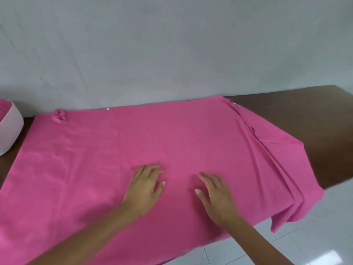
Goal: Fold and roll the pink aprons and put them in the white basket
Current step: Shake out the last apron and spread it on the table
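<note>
Both palms flat on the pink apron (114, 150)!
Left hand (143, 188) and right hand (215, 196), fingers spread, mid-cloth; white basket (11, 129) far left.

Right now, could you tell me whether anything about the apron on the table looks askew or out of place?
Yes: the pink apron lies mostly flat, but its right end is bunched into pleats and hangs over the front edge of the table. Its strap looks balled up at the far left corner.
</note>
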Demonstrator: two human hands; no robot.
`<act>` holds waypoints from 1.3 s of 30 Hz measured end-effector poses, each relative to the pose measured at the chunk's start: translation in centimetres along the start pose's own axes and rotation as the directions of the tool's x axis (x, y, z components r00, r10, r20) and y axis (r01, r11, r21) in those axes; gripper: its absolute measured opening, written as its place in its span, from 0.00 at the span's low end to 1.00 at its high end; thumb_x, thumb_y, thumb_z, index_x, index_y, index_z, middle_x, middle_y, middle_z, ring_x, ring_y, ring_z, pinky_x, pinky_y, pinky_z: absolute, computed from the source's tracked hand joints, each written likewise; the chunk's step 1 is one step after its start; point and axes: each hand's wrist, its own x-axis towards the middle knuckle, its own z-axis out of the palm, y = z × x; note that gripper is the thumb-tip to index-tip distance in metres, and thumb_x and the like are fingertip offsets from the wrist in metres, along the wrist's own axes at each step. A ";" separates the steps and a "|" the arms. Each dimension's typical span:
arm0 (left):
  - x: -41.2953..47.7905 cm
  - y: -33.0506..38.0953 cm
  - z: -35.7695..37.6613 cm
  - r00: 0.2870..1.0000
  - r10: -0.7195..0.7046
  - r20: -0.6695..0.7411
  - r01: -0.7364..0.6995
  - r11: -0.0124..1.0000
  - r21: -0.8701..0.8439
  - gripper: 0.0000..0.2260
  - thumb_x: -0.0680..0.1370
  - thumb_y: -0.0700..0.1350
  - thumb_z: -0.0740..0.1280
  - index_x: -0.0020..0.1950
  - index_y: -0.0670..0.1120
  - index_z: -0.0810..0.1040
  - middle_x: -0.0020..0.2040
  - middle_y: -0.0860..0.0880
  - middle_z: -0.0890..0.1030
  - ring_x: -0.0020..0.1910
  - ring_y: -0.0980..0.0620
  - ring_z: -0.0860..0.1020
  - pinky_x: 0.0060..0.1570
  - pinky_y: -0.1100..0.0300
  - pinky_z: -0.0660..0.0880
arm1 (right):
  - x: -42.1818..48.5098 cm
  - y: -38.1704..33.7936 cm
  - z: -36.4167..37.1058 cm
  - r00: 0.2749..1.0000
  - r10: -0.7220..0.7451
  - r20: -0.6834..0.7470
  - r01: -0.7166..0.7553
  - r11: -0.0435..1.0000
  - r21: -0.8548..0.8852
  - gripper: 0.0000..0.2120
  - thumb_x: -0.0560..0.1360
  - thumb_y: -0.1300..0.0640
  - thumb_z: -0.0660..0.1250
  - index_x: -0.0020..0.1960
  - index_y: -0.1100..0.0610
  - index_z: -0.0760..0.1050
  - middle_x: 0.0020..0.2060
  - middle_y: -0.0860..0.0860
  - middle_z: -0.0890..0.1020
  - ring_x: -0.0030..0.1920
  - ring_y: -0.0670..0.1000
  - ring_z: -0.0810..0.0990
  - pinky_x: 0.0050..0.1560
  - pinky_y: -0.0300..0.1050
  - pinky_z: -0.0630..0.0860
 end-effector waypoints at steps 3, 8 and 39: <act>0.5 4.6 2.1 0.999 0.050 0.019 -0.050 0.999 -0.005 0.23 0.80 0.59 0.54 0.66 0.50 0.78 0.66 0.52 0.76 0.66 0.49 0.73 0.68 0.50 0.72 | -2.9 3.9 -1.6 0.999 -0.001 -0.050 0.003 1.000 0.031 0.31 0.80 0.35 0.47 0.75 0.49 0.68 0.71 0.44 0.70 0.72 0.48 0.65 0.74 0.51 0.64; 1.8 12.3 6.2 0.990 0.130 0.063 -0.128 0.991 -0.025 0.24 0.79 0.59 0.54 0.66 0.50 0.78 0.66 0.51 0.76 0.67 0.48 0.73 0.69 0.50 0.71 | -7.7 10.8 -4.3 0.989 0.056 -0.137 -0.047 0.996 0.071 0.28 0.81 0.36 0.51 0.72 0.50 0.72 0.67 0.44 0.74 0.68 0.47 0.69 0.71 0.48 0.68; 9.2 26.2 15.6 0.974 0.197 0.113 -0.203 0.978 0.049 0.28 0.81 0.61 0.55 0.75 0.45 0.71 0.78 0.41 0.66 0.78 0.39 0.61 0.75 0.43 0.64 | -5.7 32.4 -13.8 0.892 0.421 -0.166 -0.444 0.885 -0.139 0.36 0.80 0.30 0.42 0.75 0.52 0.67 0.70 0.50 0.75 0.76 0.53 0.63 0.76 0.55 0.53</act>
